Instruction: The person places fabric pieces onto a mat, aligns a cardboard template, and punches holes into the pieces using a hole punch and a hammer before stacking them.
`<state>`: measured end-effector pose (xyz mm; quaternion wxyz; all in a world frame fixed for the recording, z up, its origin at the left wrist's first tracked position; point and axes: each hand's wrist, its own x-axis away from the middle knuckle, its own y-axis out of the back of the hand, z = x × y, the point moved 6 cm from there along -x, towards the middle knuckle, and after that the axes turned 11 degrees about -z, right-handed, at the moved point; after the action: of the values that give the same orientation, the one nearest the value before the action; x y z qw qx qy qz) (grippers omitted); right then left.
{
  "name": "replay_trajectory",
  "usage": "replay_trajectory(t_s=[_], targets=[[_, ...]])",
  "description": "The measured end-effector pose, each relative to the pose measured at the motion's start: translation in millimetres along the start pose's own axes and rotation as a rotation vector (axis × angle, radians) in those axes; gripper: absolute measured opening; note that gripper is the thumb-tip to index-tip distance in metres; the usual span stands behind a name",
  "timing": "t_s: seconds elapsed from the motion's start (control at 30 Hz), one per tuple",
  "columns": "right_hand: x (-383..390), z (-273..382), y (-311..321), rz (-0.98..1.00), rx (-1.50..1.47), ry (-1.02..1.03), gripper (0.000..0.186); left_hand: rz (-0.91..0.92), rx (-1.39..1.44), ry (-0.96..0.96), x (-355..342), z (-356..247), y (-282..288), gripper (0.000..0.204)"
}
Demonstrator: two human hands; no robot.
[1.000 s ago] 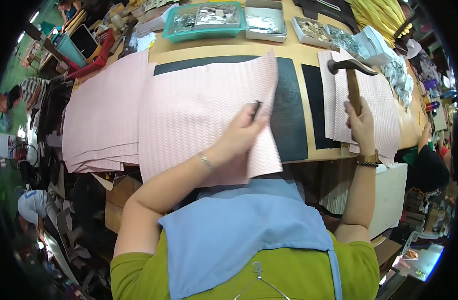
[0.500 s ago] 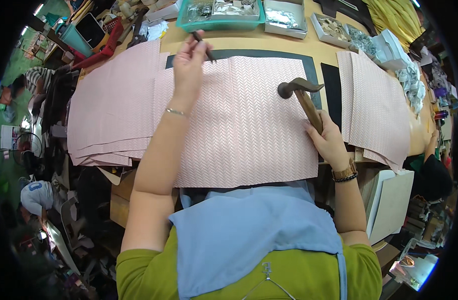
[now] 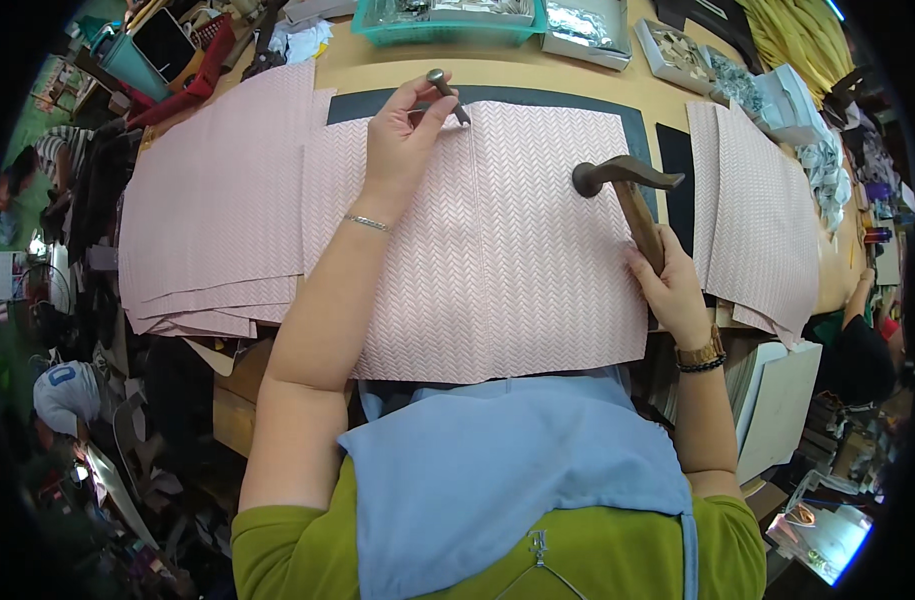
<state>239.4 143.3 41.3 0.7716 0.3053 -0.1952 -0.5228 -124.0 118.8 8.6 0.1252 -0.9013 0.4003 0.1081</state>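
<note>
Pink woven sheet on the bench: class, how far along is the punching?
Done: the pink woven sheet lies flat on the dark cutting mat. In hand: left hand sets a metal punch at its top edge; right hand holds the hammer raised. Left: the strike; no holes visible.

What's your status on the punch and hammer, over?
Left hand pinches metal punch, tip on pink woven sheet. Right hand grips hammer, head above sheet. Nothing between them.
</note>
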Motion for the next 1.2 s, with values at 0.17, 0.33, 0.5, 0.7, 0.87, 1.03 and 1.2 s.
replay_trajectory(t_s=[0.17, 0.33, 0.5, 0.7, 0.87, 1.03, 1.2], targets=[[-0.8, -4.9, -1.5, 0.008, 0.017, -0.012, 0.034, 0.024, -0.033, 0.024, 4.4, -7.1, -3.9, 0.034], [-1.3, -4.8, -0.2, 0.007, 0.017, -0.006, 0.035, 0.032, -0.078, 0.025, 5.7, -8.7, -5.7, 0.033], [-1.9, -5.0, -0.2, -0.002, 0.026, 0.024, 0.035, 0.026, -0.062, 0.027, 5.0, -6.2, -5.8, 0.033], [-1.7, -2.9, -0.1, 0.023, 0.039, -0.012, 0.034, 0.032, -0.070, 0.034, 5.0, -4.2, -6.7, 0.034], [-0.3, -3.3, -1.0, 0.014, 0.023, -0.023, 0.033, 0.032, -0.133, 0.006, 6.3, -4.1, -7.3, 0.034], [-0.2, -2.3, 0.2, -0.004, 0.037, 0.022, 0.033, 0.037, -0.204, -0.046, 7.2, -6.4, -11.9, 0.033], [-1.1, -2.5, -0.2, 0.006, 0.029, -0.001, 0.034, 0.041, -0.233, -0.080, 6.6, -8.2, -14.1, 0.033]])
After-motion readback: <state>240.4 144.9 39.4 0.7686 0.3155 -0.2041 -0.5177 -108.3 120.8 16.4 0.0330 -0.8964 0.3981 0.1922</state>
